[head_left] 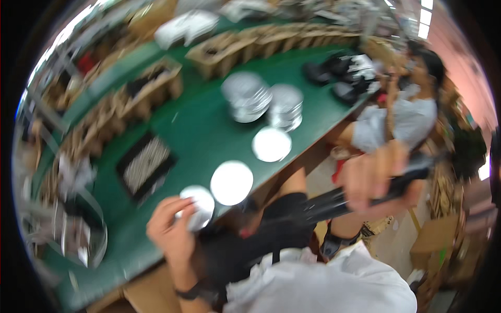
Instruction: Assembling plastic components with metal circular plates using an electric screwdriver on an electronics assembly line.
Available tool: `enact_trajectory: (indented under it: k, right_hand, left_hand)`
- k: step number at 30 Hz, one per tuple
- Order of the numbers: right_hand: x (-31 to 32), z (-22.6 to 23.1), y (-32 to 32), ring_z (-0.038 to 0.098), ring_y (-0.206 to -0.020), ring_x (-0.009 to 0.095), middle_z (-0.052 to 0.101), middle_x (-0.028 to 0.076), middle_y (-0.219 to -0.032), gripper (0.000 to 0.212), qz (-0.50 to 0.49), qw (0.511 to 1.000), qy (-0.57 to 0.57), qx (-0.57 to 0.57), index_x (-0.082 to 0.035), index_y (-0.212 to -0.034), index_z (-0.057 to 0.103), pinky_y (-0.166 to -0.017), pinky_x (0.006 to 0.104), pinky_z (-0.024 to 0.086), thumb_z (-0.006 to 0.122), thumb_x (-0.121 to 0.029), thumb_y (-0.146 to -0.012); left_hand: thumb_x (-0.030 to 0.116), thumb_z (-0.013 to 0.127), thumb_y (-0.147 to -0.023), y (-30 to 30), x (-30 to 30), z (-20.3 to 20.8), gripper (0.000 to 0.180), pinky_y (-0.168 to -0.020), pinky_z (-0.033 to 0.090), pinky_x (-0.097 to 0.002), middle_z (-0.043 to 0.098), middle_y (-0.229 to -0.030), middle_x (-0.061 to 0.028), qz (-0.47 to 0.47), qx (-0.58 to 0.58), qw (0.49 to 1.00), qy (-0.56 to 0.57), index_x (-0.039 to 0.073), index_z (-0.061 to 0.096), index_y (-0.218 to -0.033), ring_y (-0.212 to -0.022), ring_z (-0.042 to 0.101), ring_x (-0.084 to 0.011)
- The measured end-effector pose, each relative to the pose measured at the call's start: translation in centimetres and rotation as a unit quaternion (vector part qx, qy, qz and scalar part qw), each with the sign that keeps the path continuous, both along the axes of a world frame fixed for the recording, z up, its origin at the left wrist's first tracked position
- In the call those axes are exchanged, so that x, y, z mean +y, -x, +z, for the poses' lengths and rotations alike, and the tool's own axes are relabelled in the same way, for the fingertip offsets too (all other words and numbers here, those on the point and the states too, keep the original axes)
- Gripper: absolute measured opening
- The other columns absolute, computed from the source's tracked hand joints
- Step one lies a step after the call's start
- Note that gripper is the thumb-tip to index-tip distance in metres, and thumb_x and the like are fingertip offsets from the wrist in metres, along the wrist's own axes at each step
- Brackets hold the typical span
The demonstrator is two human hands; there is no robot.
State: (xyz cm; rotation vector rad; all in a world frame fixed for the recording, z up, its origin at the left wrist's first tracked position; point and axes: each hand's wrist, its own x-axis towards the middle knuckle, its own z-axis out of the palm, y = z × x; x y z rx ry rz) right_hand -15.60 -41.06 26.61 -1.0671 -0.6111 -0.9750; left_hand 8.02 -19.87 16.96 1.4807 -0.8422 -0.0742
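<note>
My left hand point(175, 224) is over the near edge of the green table, its thumb and fingers drawn together on a round silvery disc point(204, 211). Whether a small piece is pinched between the fingertips is too blurred to see. My right hand point(373, 180), smeared by motion, is wrapped round a long black tool point(334, 204) off the table's near edge, above the floor. The tool's exact kind is unclear. Beside the first disc lie a bright white disc point(231, 182) and another white disc point(272, 144), in a row along the edge.
Two stacks of silvery discs point(245, 96) point(286, 107) stand farther back on the table point(193, 125). A black tray point(146, 164) holds thin pale rods. Brown bins point(219, 55) line the back. Black parts point(339, 75) lie near a seated person point(399, 120) at right. Cardboard boxes point(436, 242) stand on the floor.
</note>
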Motion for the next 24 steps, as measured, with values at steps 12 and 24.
enact_trajectory:
  k: [12,24]
  right_hand:
    - [0.9,2.1,-6.0,0.058,-0.064,0.027,0.057,0.012,-0.092,0.043,0.280,0.953,0.093,-0.070,0.001,-0.119,0.050,-0.057,0.0418,0.055,0.055,-0.038,-0.103]
    - [0.3,2.7,-4.5,0.059,-0.065,0.027,0.057,0.012,-0.091,0.044,0.283,0.949,0.139,0.003,0.001,-0.119,0.049,-0.055,0.0404,0.055,0.055,-0.039,-0.103]
  left_hand:
    - [-0.012,0.081,-0.072,8.2,3.7,0.5,0.022,-0.070,0.053,-0.0282,0.073,-0.088,-0.0102,-0.051,0.030,0.998,0.019,-0.001,0.073,-0.091,-0.079,0.067,-0.0182]
    - [-0.011,0.078,-0.075,8.9,3.4,0.6,0.021,-0.072,0.055,-0.0275,0.074,-0.092,-0.0086,-0.022,-0.023,0.999,-0.015,0.001,0.074,-0.092,-0.081,0.069,-0.0175]
